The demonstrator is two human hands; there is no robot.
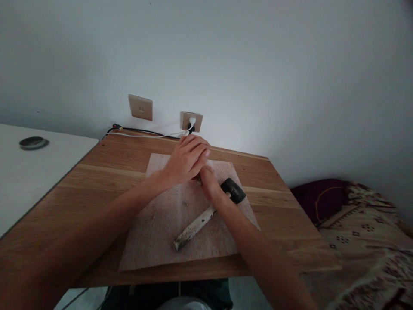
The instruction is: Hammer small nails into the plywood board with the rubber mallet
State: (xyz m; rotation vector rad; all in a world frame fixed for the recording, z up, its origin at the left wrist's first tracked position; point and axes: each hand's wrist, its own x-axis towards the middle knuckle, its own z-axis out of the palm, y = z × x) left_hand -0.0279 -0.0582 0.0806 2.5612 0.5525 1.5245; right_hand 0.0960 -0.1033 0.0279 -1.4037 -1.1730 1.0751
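My left hand (189,158) and my right hand (208,175) meet above a flat pinkish-brown board (151,243). The fingers of the left curl over the top, closed. Most of the right hand's fingers are hidden behind it. A small brown, rough-looking bit shows in the gap between the palms; what it belongs to I cannot make out. Under my right forearm lies a rubber mallet, its black head (234,190) on the right and its worn whitish handle (195,227) slanting toward the board's near left.
The board rests on a wooden table (284,232) against a wall. White and black cables run along the back edge to a socket (186,117). At left, a dark round object (33,142) sits on a white surface (35,176). Patterned fabric (361,234) lies to the right.
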